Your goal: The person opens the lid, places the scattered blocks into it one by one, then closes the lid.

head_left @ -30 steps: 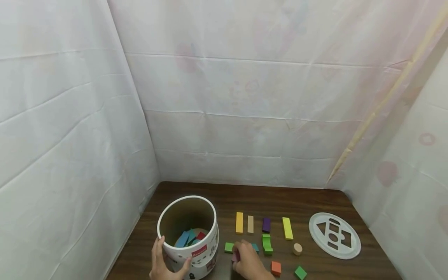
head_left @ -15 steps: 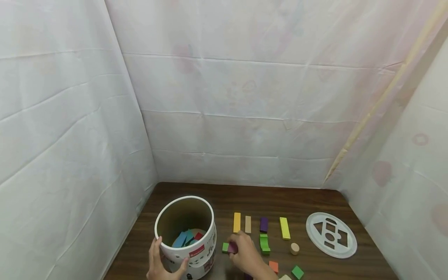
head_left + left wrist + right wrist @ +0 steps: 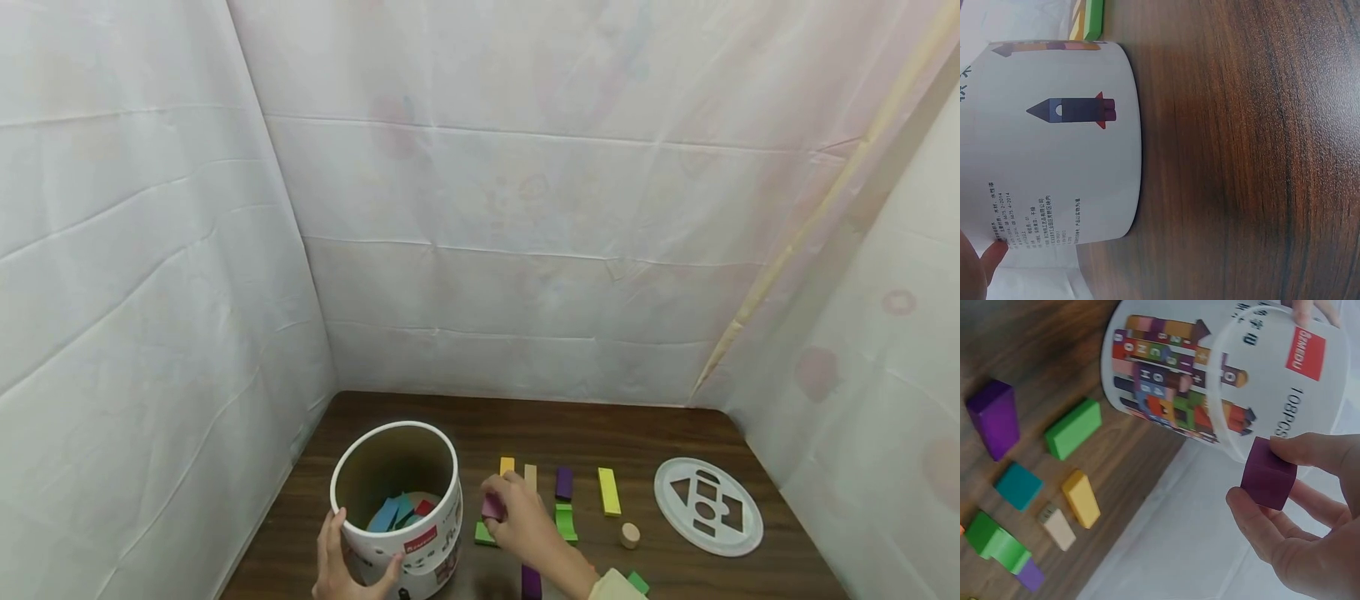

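Observation:
A white printed bucket (image 3: 442, 521) stands at the left of the table, with blue, teal and red blocks (image 3: 386, 514) inside. My left hand (image 3: 345, 562) grips its near side, fingers at the rim and thumb on the outer wall. In the left wrist view, part of that hand (image 3: 975, 269) shows against the bucket's printed wall. Between thumb and fingers my right hand (image 3: 528, 529) pinches a plum-purple cube (image 3: 1269, 475), just right of the bucket. Below that hand in the head view lies a green block (image 3: 485, 534); a dark purple block (image 3: 531, 581) lies nearer me.
A white lid (image 3: 666, 500) with shaped cut-outs lies at the right. Yellow block (image 3: 609, 492), wooden cylinder (image 3: 630, 535), green curved block (image 3: 565, 522) and purple block (image 3: 564, 483) lie between lid and right hand. A teal block (image 3: 1019, 485) shows too. White sheets (image 3: 465, 283) enclose the table.
My right hand has lifted the plum cube and moved it away from me, over the green block. The dark purple block has come into sight. My left hand keeps its grip on the bucket.

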The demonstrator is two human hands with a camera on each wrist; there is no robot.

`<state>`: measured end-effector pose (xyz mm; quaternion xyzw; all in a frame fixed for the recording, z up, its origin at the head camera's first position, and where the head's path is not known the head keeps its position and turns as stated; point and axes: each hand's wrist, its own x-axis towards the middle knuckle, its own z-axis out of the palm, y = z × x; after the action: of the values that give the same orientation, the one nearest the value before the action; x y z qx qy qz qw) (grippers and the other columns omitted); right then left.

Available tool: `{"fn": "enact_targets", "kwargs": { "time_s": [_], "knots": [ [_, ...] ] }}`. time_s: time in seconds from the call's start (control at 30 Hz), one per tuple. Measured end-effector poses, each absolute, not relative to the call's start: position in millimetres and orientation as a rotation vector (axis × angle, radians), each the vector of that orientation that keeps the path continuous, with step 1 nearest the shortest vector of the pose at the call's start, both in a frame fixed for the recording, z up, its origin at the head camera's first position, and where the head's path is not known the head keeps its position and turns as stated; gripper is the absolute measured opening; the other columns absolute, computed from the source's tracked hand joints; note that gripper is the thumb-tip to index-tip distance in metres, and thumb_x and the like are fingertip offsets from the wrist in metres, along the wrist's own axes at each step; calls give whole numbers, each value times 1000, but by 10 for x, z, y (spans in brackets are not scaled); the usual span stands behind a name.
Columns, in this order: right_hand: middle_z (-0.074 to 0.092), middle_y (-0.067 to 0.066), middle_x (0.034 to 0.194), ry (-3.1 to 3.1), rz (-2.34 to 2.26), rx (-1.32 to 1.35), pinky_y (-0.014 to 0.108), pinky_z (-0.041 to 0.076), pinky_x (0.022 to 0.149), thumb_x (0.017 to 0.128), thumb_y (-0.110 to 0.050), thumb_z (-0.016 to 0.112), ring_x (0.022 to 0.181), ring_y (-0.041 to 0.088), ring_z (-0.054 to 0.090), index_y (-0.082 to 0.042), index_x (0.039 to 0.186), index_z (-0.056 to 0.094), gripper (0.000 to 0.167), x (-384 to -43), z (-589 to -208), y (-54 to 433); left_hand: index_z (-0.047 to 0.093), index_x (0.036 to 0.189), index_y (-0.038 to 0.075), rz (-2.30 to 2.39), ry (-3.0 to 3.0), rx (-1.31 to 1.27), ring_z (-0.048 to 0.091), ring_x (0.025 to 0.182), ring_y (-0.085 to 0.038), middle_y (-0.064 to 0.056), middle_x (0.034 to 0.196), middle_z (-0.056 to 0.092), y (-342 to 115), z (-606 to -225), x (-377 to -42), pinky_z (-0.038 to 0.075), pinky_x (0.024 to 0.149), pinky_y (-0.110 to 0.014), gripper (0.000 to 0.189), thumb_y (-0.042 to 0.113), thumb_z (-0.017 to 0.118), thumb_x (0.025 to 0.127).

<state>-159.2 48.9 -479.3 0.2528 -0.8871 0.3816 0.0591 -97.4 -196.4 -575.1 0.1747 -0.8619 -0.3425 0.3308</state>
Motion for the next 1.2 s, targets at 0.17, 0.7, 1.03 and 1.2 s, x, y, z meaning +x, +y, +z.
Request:
{"fn": "enact_targets", "kwargs": {
  "time_s": [0.17, 0.7, 1.03, 1.2],
  "knots": [
    [59, 3, 93, -2643, 1170, 759, 19, 48, 61, 67, 4, 75, 77, 10, 54, -11, 98, 60, 37, -1616, -4687, 448, 38, 142, 23, -890, -2226, 419, 55, 100, -41, -18, 139, 40, -1988, -5775, -980, 49, 70, -63, 109, 35, 92, 48],
    [52, -1, 83, -2579, 1165, 833, 17, 45, 54, 70, 4, 71, 68, 11, 51, -8, 96, 61, 30, -1682, -4334, 257, 41, 141, 21, -892, -2186, 371, 56, 95, -38, -17, 139, 41, -2011, -5800, -988, 50, 65, -61, 109, 35, 93, 47],
    [55, -1, 90, -2611, 1133, 895, 16, 47, 62, 77, -2, 74, 76, 7, 51, -9, 102, 64, 28, -1694, -4200, 75, 39, 141, 21, -865, -2202, 378, 55, 97, -39, -18, 139, 41, -2000, -5795, -980, 49, 66, -64, 110, 36, 92, 47],
    [56, -1, 93, -2642, 1116, 908, 15, 49, 66, 78, -4, 75, 79, 7, 52, -10, 105, 65, 30, -1695, -4192, -24, 39, 142, 21, -875, -2194, 374, 55, 97, -40, -20, 138, 40, -2001, -5810, -981, 49, 66, -64, 109, 36, 92, 47]
  ]
}}
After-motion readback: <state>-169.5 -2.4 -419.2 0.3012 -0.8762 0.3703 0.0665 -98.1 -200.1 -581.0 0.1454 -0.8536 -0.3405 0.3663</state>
